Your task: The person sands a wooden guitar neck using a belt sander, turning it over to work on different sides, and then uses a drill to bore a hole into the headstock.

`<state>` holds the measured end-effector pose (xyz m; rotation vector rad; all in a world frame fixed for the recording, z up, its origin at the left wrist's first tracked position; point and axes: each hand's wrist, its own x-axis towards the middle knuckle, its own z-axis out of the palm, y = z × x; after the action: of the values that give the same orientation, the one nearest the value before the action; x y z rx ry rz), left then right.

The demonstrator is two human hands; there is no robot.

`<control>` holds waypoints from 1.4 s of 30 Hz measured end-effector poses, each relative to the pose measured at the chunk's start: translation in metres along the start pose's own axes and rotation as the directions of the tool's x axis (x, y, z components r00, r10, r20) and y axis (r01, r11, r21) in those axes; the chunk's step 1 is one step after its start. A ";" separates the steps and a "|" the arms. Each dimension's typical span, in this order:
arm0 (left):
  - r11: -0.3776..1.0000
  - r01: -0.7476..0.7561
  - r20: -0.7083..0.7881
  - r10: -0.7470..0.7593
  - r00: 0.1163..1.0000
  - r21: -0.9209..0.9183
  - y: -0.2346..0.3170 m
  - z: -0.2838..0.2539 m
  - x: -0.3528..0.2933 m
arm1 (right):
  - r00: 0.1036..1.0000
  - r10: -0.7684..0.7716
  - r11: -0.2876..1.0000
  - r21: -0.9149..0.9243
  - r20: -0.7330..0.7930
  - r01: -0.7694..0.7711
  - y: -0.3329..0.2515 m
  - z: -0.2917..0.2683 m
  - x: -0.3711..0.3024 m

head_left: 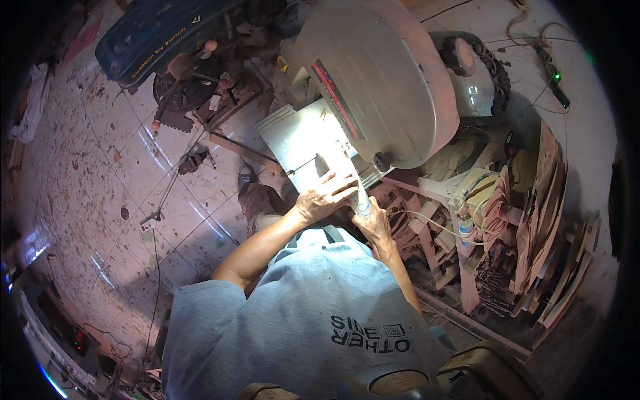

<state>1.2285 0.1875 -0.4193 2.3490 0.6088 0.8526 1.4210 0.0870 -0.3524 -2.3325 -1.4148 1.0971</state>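
Note:
A long pale piece with blue marks (363, 202) lies on the brightly lit metal machine table (277, 135), pointing away from my body. My right hand (375, 225) is closed round its near end. Against its left side rests my left hand (325, 197), fingers stretched out over the table and touching the piece. The piece's far end is lost in glare, so I cannot tell its shape there. A big grey machine housing (383, 80), which looks like a band saw's, rises just beyond the hands, with a dark knob (382, 161) at its lower edge.
To the right stand wood offcuts (427, 233), a looped pale hose (490, 220) and upright boards (543, 200). A dark blue machine (153, 40) with a red-knobbed handle (180, 67) is at the far left. Cables (157, 267) cross the littered tile floor (100, 167).

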 end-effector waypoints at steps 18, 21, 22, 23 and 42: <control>1.000 -0.003 0.007 0.003 1.000 0.024 0.002 -0.001 0.003 | 1.000 0.016 1.000 -0.006 -0.003 -0.016 0.004 0.001 0.001; 1.000 0.000 0.007 0.000 1.000 0.019 0.001 0.001 0.002 | 1.000 0.011 1.000 -0.015 -0.005 -0.011 0.007 0.001 0.002; 1.000 -0.002 0.007 0.002 1.000 0.018 0.000 0.001 0.001 | 1.000 0.010 1.000 -0.010 -0.004 -0.010 0.007 0.000 0.002; 1.000 -0.004 0.007 0.004 1.000 0.018 0.000 0.001 0.001 | 1.000 0.010 1.000 -0.006 -0.003 -0.010 0.007 0.000 0.002; 1.000 -0.008 -0.010 0.008 1.000 0.025 0.000 0.007 0.001 | 0.999 -0.038 0.998 -0.060 -0.034 0.036 0.007 -0.001 0.003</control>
<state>1.2341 0.1858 -0.4238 2.3727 0.6178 0.8655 1.4271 0.0863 -0.3566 -2.3436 -1.4908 1.0122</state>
